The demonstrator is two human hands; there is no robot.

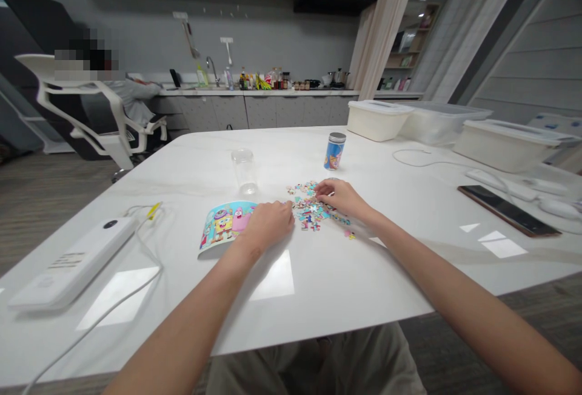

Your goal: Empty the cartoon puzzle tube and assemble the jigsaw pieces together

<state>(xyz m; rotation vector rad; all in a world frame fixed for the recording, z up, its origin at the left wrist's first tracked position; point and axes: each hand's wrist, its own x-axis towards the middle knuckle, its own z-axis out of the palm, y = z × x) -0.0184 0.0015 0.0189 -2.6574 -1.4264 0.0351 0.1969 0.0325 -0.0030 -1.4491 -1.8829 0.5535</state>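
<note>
A loose heap of small puzzle pieces lies on the white table in front of me. At its left edge rests my left hand, fingers curled and closed; whatever they hold is hidden. My right hand reaches over the heap's right side with bent fingertips drawn together at the pieces; I cannot make out what is between them. Partly behind my left hand is a curved picture sheet with cartoon figures. Beyond the heap stand a clear, uncapped plastic jar and a blue printed can with a silver lid.
A white power strip with a cable lies at the left. On the right are a dark phone, white cables and lidded storage boxes. A person sits in a white-framed chair near the kitchen counter.
</note>
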